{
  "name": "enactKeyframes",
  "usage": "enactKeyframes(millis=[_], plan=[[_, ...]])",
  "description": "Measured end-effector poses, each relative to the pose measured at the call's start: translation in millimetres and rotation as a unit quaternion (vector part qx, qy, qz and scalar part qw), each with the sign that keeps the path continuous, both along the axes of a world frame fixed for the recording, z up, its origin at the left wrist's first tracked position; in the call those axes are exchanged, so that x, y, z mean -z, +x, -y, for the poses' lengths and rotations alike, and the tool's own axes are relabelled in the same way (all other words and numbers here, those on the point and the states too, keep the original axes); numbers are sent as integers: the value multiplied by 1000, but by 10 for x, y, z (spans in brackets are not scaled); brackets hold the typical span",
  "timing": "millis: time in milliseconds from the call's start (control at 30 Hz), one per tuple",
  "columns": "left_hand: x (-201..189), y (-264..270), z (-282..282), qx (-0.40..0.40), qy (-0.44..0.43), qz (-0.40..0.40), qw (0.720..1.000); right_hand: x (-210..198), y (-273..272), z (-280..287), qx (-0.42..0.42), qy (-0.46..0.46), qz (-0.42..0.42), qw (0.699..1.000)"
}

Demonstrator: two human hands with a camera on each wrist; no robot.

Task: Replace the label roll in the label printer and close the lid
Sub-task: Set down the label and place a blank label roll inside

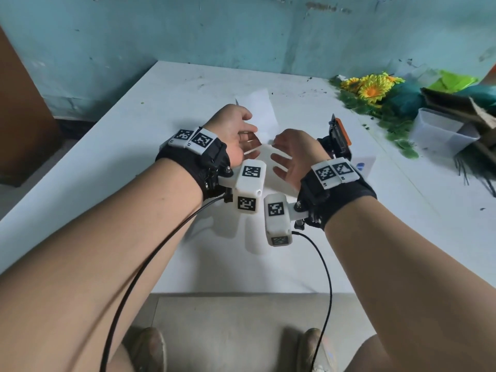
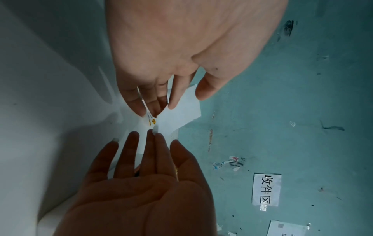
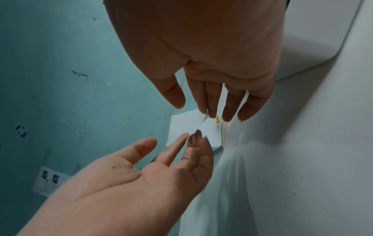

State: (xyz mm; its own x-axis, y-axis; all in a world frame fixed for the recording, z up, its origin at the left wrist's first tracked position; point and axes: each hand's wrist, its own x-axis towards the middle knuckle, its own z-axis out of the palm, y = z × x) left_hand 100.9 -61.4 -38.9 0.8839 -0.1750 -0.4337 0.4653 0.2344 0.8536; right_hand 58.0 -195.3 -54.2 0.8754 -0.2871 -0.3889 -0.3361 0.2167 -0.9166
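Both hands, fingers straight and spread, are facing each other over the white table [image 1: 188, 84]: left hand [image 1: 236, 135] and right hand [image 1: 292, 157] are touching a white paper strip [image 2: 177, 118] (bearing a yellow mark) between their fingertips.

White paper sign [image 2: 266, 190] on teal wall [image 2: 302, 111] reads 收件区. Wrist-band markers are coded squares, no readable text. Other prints too small.

A white, scuffed worktop [image 1: 188, 103] stands against a stained teal wall [image 1: 241, 30]. At its far right corner lie yellow artificial flowers [image 1: 371, 87] with green leaves, beside a clear plastic tub [image 1: 440, 130] and torn brown cardboard [image 1: 461, 103]. A white paper notice with black characters [image 2: 266, 190] sticks to the wall.
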Motion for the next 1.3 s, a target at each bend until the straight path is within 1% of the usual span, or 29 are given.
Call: enactKeyframes(millis=[200,567,800,900,967,1000,1067,1100,1167,1200,1267,1300], plan=[[47,-275,47,-2,-16,-9,1000,-22,-261,39,2,22,-26,999],[-58,-734,-55,-2,-20,10,1000,-229,-665,14,-13,33,-11,999],[-116,-988,-93,-5,-61,8,998,-332,-966,-5,-21,23,-17,999],[-124,-1033,-64,-6,-72,3,997,-395,-1008,1,19,-20,-16,999],[-122,-1044,-44,-8,-73,3,997,-400,-997,38,80,-54,8,995],[-117,-1041,-41,-9,-73,4,997,-391,-986,68,125,-68,35,989],[-112,-1025,-39,-14,-71,12,997,-383,-974,153,213,-98,103,967],[-104,-1017,-46,-16,-68,16,997,-380,-974,196,243,-116,129,954],[-85,-989,-51,-18,-59,20,998,-383,-960,288,274,-158,156,936],[-74,-972,-54,-18,-56,20,998,-387,-949,336,280,-184,150,930],[-51,-929,-55,-17,-55,18,998,-355,-883,442,280,-241,92,925],[-38,-905,-56,-18,-55,17,998,-325,-854,481,272,-255,64,926]])
